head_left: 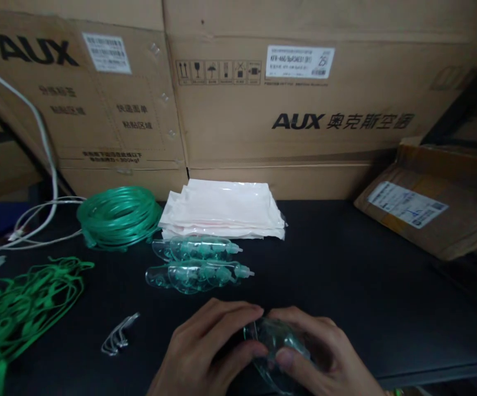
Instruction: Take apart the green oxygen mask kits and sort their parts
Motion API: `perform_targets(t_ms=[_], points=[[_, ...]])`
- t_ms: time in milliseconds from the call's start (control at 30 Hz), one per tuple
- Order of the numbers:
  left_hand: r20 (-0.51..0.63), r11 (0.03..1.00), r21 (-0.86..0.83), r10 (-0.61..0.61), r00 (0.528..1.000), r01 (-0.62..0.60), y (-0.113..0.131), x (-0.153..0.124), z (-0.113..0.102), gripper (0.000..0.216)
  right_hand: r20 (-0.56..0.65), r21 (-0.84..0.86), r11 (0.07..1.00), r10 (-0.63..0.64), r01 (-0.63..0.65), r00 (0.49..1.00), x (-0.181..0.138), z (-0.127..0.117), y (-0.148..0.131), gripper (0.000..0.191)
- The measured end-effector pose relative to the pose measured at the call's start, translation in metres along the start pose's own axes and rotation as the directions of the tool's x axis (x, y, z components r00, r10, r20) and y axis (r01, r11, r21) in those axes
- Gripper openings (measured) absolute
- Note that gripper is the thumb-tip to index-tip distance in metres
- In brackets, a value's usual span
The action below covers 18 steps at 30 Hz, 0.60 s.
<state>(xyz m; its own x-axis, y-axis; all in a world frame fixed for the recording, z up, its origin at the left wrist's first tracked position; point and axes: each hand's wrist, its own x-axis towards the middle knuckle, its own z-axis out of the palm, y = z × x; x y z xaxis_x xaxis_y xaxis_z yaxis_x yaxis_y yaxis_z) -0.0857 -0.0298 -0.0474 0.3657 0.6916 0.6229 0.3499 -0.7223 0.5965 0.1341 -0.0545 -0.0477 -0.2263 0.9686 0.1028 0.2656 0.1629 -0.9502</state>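
Observation:
Low at the front, my left hand (214,346) and my right hand (321,346) both grip a clear green plastic oxygen mask (277,344). The left thumb and fingers pinch its left edge, while the right hand wraps round its other side. Fingers cover much of the mask. Just beyond lie two groups of similar clear green masks, a nearer one (197,275) and a farther one (199,248), resting on their sides with their nozzles to the right. A few thin bent metal strips (118,336) lie to the left of my left hand.
A coil of green tubing (118,214) and a stack of white plastic pouches (228,206) stand at the back. Tangled green elastic straps (28,308) spread at the left, near a white cable (43,129). Large cartons (222,137) wall the rear; a taped box (436,198) sits right.

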Motion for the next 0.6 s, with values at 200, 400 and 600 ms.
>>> perform_targets(t_ms=[200, 400, 600], points=[[-0.024, 0.999, 0.027, 0.032, 0.999, -0.031, 0.009, 0.006, 0.003, 0.021, 0.101, -0.009, 1.000, 0.008, -0.008, 0.995, -0.001, -0.007, -0.002, 0.018], [0.001, 1.000, -0.006, -0.030, 1.000, 0.030, 0.010, 0.005, 0.003, 0.029, 0.127, 0.176, 0.984, 0.011, -0.033, 0.992, 0.001, -0.007, -0.008, 0.023], [0.156, 0.969, -0.116, -0.200, 0.967, 0.219, 0.011, -0.001, -0.002, 0.031, 0.145, 0.299, 0.951, -0.126, 0.078, 0.981, 0.000, -0.004, 0.000, 0.028]])
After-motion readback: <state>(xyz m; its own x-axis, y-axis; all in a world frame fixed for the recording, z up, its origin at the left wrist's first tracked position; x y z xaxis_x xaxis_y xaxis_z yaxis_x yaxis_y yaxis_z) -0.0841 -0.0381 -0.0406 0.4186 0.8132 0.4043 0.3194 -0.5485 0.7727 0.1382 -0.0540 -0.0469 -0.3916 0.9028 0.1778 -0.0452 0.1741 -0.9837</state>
